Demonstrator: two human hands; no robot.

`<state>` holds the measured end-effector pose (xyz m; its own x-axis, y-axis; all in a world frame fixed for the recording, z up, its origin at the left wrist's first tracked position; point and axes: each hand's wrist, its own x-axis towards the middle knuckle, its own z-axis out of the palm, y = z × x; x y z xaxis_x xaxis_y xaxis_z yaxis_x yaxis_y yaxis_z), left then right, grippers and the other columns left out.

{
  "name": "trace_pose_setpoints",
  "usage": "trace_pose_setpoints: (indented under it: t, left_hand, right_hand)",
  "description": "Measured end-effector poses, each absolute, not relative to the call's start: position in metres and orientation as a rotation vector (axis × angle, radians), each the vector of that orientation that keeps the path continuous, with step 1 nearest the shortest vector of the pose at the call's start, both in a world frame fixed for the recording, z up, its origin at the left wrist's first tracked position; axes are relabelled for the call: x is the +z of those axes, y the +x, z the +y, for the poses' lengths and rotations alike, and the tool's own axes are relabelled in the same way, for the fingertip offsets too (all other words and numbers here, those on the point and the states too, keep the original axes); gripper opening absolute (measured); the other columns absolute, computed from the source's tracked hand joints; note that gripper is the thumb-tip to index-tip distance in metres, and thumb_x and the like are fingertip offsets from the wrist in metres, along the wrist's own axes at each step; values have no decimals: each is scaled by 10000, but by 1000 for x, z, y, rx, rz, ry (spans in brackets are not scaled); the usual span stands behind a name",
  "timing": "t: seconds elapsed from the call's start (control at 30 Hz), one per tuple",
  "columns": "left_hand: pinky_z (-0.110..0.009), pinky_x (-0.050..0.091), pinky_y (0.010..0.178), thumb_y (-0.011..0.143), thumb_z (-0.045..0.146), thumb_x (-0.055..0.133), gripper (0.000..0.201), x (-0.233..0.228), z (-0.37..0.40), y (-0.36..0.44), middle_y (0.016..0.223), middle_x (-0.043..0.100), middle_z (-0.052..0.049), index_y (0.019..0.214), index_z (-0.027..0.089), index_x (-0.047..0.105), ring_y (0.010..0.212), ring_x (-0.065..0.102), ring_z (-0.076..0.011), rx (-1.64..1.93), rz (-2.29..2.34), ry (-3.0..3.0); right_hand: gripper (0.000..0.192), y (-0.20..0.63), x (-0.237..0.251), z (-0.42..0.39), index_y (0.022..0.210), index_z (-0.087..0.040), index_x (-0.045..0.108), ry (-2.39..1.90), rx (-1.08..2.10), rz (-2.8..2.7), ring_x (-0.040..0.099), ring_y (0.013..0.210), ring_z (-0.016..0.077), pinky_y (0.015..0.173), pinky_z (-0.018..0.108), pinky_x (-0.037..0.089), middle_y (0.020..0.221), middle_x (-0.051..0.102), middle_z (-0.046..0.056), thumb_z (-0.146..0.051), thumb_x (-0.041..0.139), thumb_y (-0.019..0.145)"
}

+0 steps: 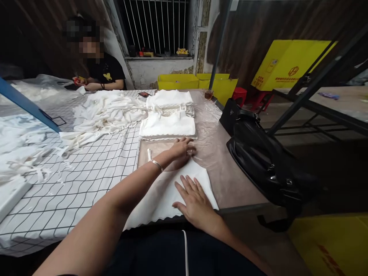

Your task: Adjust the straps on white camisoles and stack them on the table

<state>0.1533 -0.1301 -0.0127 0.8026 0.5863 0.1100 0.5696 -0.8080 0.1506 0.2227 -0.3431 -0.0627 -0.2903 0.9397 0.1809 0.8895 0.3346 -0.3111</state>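
A white cloth piece (175, 193) lies flat at the table's near edge, its near hem scalloped.

We count two hands of the wearer on the table (230, 180): the left hand (182, 150) and the right hand (195, 203), both flat on one white cloth piece (169, 191); beyond that piece, farther from us, we count two stacks of folded white cloth (168, 124); left of the stacks lies one loose heap of white cloth (106, 111); right of the stacks, at the table edge, sits one black bag (258, 157); behind the stacks we count two yellow bins (198, 82), one red stool (240, 94) and one glass cup (209, 94); one other person (100, 65) sits beyond the heap; one bracelet (156, 165) circles the left wrist.
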Motion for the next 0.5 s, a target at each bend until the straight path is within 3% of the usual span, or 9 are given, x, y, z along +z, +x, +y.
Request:
trace_pose_setpoints:
  t: [0.07, 0.17, 0.3, 0.4, 0.5]
  left_hand:
    - [-489, 358, 930, 803, 132, 584, 193, -7, -116, 159, 1367, 533, -117, 899, 216, 729, 1241, 451, -332, 72, 724, 2995]
    - [-449, 332, 906, 787, 79, 555, 163, 7, -104, 162, 1115, 660, -99, 725, 179, 668, 1110, 514, -281, -43, 553, 3058]
    - [-383, 311, 850, 764, 30, 517, 190, 21, -104, 166, 776, 663, -26, 804, 179, 629, 839, 556, -199, -220, 579, 2990]
    - [-355, 289, 853, 836, 139, 516, 138, 27, -111, 171, 737, 663, 5, 848, 189, 644, 719, 541, -155, -288, 615, 2926]
    - [-355, 262, 883, 871, 218, 520, 166, 33, -117, 175, 785, 700, 11, 891, 208, 684, 697, 535, -134, -323, 600, 2913]
  right_hand:
    - [610, 222, -64, -347, 1457, -194, 438, -1617, 240, -2261, 233, 1466, 294, 1195, 505, 195, 1562, 315, 122, -516, 475, 941]
    - [582, 225, -60, -343, 1403, -176, 505, -1552, 344, -2232, 293, 1436, 333, 1170, 536, 236, 1521, 392, 135, -499, 526, 919]
    - [300, 253, -42, -304, 1171, -212, 648, -1456, 481, -1981, 602, 1133, 282, 995, 459, 453, 1191, 670, 121, -336, 521, 929]
    - [327, 279, -30, -257, 1139, -195, 609, -1609, 444, -1562, 638, 953, 246, 841, 388, 507, 1087, 671, 128, -299, 648, 831]
    - [378, 293, -26, -221, 1047, -158, 610, -1750, 790, -1412, 622, 714, 173, 660, 289, 496, 878, 673, 69, -319, 747, 733]
